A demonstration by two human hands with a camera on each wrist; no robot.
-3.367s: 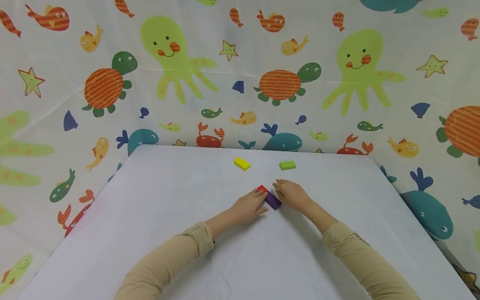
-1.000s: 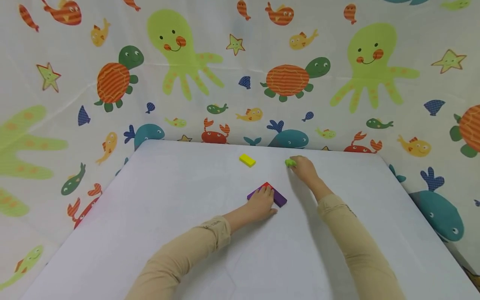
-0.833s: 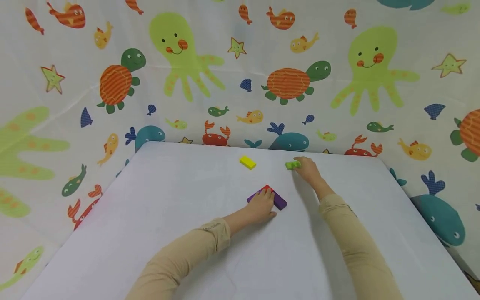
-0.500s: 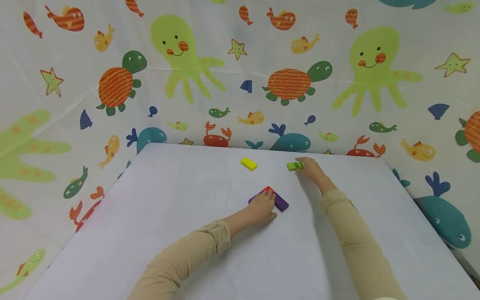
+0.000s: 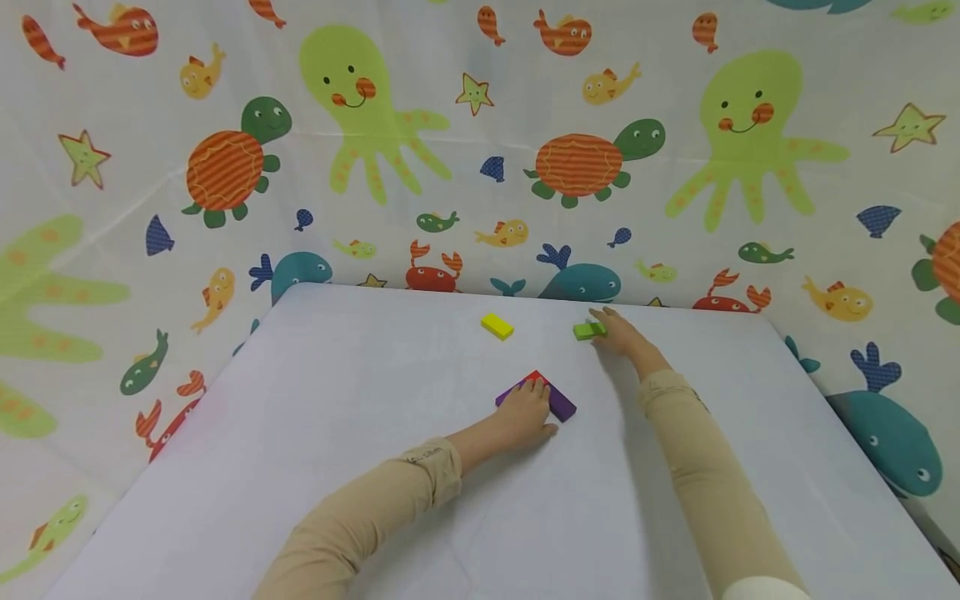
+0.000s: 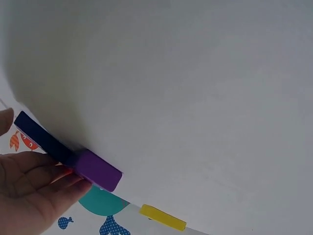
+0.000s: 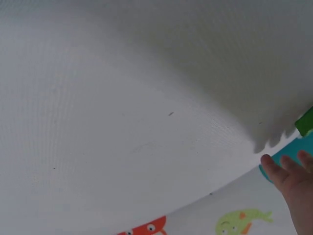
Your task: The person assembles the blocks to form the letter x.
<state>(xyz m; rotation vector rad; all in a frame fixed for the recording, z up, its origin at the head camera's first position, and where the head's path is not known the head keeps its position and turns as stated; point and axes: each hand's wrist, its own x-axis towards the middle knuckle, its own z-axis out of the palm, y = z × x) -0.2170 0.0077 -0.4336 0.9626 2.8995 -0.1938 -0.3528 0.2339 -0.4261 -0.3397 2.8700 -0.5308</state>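
Note:
My left hand (image 5: 521, 414) rests on a small angled group of blocks with its fingertips. A red block (image 5: 536, 376) shows at the corner, mostly under the fingers. A dark purple block (image 5: 562, 406) extends to the right, and a violet block (image 6: 98, 171) forms the other side. The thumb stays apart from them in the left wrist view. Farther back, my right hand (image 5: 619, 333) is at the right end of a green block (image 5: 588, 332) lying on the table. In the right wrist view its fingers (image 7: 288, 171) are spread and hold nothing, below the green block's edge.
A yellow block (image 5: 497, 326) lies on the white table (image 5: 360, 375), left of the green one. Behind the table's far edge hangs a curtain (image 5: 465, 50) printed with sea animals.
My right hand has gone from beside the purple block to the green block, pinched it, and now has loosened its fingers. The violet block has come into view by the left hand.

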